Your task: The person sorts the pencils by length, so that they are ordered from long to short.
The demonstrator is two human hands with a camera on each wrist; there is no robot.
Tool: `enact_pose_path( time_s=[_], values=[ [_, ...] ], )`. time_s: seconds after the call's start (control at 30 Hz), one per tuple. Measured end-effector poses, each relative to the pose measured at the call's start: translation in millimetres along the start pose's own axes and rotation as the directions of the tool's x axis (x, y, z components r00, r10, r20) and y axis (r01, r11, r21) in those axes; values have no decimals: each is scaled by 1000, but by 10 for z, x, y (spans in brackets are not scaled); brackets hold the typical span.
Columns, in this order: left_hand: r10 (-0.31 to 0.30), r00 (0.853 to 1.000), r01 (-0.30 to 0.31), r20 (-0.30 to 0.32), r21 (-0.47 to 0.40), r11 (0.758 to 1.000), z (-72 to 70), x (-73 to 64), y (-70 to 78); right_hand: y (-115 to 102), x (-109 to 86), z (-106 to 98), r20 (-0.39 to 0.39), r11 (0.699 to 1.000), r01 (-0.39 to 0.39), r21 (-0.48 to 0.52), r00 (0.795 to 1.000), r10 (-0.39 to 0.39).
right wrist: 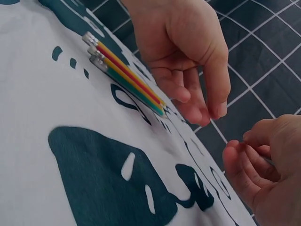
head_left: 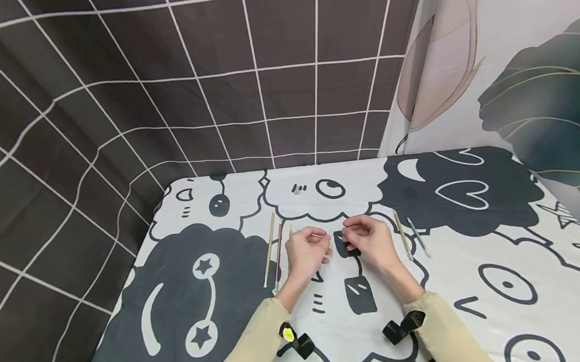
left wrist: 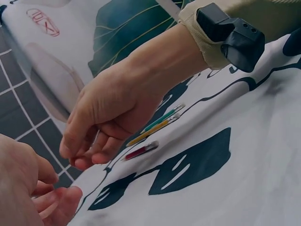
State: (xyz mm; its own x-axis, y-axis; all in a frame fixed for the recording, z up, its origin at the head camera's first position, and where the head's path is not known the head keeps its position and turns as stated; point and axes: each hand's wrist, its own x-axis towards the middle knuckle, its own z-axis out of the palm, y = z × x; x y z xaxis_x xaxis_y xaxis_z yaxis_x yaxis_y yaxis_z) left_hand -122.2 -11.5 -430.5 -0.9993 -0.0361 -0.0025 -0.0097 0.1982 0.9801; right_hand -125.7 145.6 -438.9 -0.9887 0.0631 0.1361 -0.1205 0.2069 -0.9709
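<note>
Hands close together over cloth, fingers loosely curled, gripping nothing visible. Pencils flat on cloth beside left hand; colours readable only from wrist views.

— What sort of place is this?
— A makeshift recording booth: a cartoon-printed black-and-white tablecloth, a dark grid-patterned curtain behind, a pale leaf-print curtain beside it.
— A home, then?
— Cannot tell.
</note>
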Motion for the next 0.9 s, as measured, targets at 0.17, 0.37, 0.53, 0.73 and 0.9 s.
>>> enact_pose_path(
  time_s=[0.17, 0.37, 0.53, 0.73, 0.9],
  values=[
    [-38, 999, 38, 24, 0, 999, 138, -8, 18, -1, -16, -128, -24, 1000, 14, 11, 1000, -13],
    [-43, 998, 43, 41, -6, 999, 258, -14, 52, 1, -30, -313, -66, 999, 48, -1, 997, -48],
    [-40, 998, 40, 44, -6, 999, 325, -3, 68, -6, -46, -516, -97, 999, 49, -7, 994, -49],
    [-70, 996, 72, 62, -38, 997, 399, -3, 85, 12, -79, -772, -149, 997, 62, -44, 987, -68],
    [-60, 995, 61, 78, -11, 998, 496, -21, 105, 29, -116, -926, -184, 997, 56, -57, 981, -66]
  ],
)
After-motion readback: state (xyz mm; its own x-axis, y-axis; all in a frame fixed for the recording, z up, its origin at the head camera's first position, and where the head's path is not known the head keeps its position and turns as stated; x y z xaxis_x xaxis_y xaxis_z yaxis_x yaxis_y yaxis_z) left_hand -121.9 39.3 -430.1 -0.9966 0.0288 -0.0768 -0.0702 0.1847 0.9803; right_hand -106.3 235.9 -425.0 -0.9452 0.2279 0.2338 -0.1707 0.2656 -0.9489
